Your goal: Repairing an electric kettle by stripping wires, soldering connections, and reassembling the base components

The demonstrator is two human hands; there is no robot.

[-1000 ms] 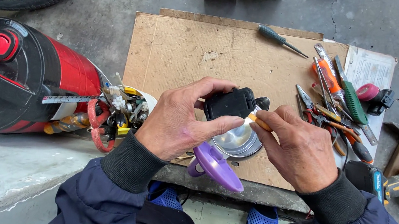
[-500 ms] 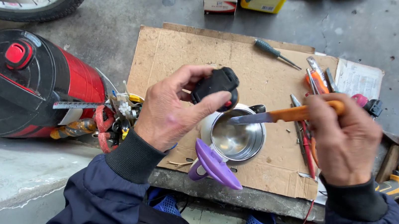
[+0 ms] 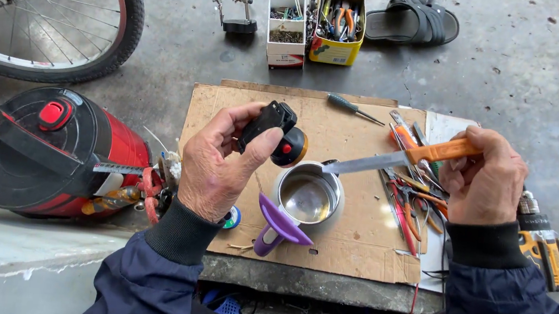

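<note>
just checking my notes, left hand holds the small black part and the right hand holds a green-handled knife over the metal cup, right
Not quite. The head view shows the knife in the right hand has an orange handle, not green. The rest holds: the left hand holds the small black part, and the blade reaches over the metal cup.

Soft daylight, sharp (edges warped)

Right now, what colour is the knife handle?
Orange, on the knife in the right hand; head view.
</note>
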